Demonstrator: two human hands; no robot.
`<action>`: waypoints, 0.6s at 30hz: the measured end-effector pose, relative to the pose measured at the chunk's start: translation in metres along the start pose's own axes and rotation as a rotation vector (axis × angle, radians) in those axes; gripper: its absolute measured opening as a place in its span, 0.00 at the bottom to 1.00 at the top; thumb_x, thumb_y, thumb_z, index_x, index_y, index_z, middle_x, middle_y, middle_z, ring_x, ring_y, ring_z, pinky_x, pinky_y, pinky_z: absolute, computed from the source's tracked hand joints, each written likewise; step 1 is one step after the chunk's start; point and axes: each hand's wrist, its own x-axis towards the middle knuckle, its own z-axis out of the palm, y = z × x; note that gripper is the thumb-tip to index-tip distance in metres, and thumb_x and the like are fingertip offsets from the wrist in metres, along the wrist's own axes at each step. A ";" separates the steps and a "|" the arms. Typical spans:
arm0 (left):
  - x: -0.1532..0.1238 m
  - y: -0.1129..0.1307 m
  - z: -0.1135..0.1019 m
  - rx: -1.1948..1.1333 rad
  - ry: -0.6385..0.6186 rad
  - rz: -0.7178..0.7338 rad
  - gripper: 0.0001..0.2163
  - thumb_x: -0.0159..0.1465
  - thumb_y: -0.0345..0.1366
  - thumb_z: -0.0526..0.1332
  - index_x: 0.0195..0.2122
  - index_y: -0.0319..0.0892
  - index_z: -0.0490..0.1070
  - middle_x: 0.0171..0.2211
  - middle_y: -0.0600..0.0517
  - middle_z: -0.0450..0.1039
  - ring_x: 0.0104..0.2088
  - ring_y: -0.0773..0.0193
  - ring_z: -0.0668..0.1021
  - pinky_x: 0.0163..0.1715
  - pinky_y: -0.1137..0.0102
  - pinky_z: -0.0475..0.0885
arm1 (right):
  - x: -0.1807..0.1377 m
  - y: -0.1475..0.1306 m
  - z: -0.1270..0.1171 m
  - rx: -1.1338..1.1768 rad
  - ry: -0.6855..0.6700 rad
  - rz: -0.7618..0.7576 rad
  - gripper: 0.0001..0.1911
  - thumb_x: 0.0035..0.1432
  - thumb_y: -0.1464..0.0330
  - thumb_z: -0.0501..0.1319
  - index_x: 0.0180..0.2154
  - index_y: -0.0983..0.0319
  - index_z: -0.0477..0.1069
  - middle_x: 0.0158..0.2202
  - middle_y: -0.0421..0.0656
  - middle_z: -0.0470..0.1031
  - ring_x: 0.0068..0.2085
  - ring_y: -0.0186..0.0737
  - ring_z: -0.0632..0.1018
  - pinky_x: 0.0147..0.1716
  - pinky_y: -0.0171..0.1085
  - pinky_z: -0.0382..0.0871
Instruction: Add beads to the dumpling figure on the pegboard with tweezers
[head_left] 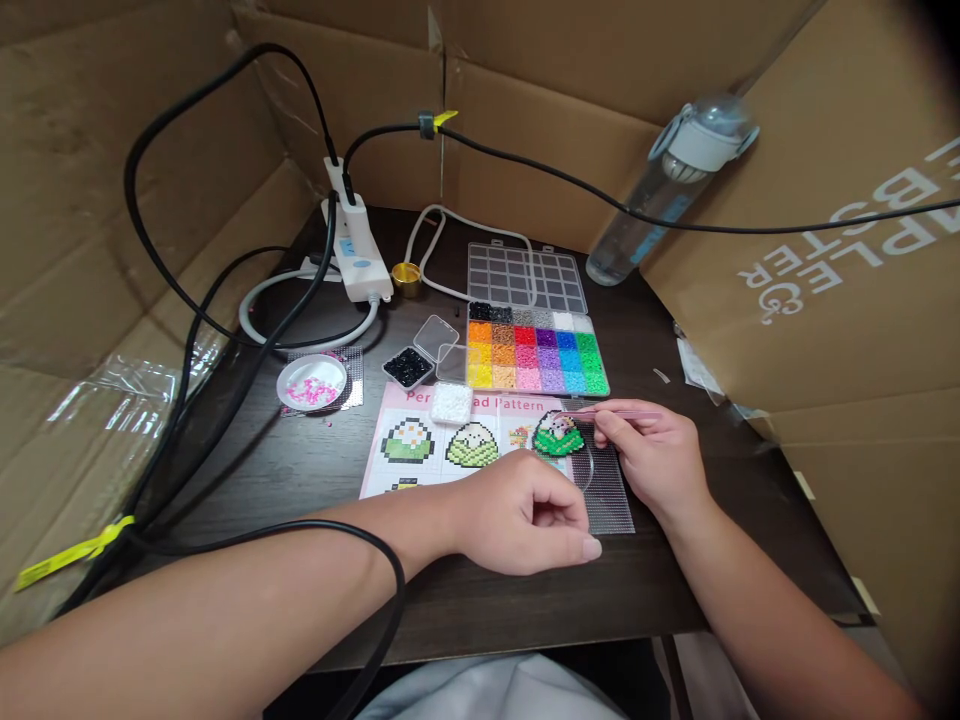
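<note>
In my right hand [652, 450] is a pair of thin pink tweezers [634, 414], pinched between thumb and fingers. Their tip reaches over a half-domed bead piece [559, 436] in green, white, pink and black. This piece lies across the right side of a printed bead pattern sheet [379, 470] and a clear pegboard [611, 500]. My left hand [525, 515] rests in front of the sheet, its fingers curled loosely inward and nothing visible in them. Beyond the sheet stands a sorted bead box [540, 393] with several colours and its lid folded back.
A small open case of black beads [408, 368] and a case of white beads [451, 403] stand near the sheet. Leftward are a white dish [281, 385] with pink beads and a power strip [356, 250]. Black cables [142, 230] loop around; a bottle [637, 215] leans against cardboard.
</note>
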 end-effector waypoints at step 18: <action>0.001 0.000 0.000 -0.004 0.000 0.007 0.11 0.61 0.39 0.64 0.25 0.37 0.72 0.20 0.55 0.67 0.21 0.73 0.67 0.22 0.75 0.62 | 0.000 -0.003 0.002 -0.005 0.001 -0.008 0.05 0.53 0.66 0.70 0.31 0.61 0.83 0.32 0.46 0.85 0.23 0.34 0.77 0.24 0.34 0.75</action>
